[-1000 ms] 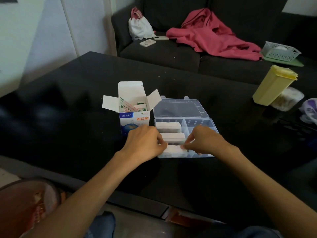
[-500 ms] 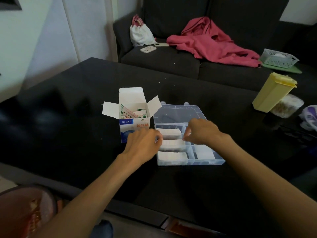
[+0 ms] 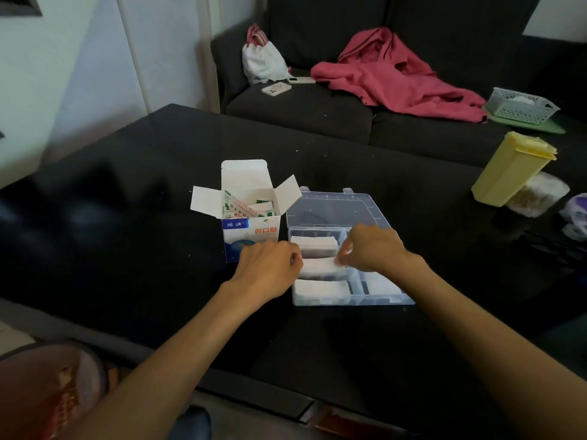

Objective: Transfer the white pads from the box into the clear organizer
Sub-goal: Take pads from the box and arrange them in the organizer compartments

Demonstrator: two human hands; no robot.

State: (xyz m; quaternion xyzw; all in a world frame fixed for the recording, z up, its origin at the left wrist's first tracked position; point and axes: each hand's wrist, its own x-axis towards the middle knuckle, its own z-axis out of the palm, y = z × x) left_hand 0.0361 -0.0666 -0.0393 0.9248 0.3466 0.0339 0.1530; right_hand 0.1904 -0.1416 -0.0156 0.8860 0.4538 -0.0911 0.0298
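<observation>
A white and blue cardboard box stands open on the black table, with several wrapped pads sticking out of it. Right beside it lies the clear organizer, lid folded back. Its left column holds three stacks of white pads: far, middle and near. My left hand pinches the left end of the middle stack. My right hand pinches its right end. Another white stack lies in a right compartment.
A yellow lidded container and a clear tub stand at the table's right. Behind is a dark sofa with a white bag, a phone, a pink garment and a white basket.
Both hands moved from the organizer's near compartment back to the middle stack. The right hand came down onto that stack's right end.
</observation>
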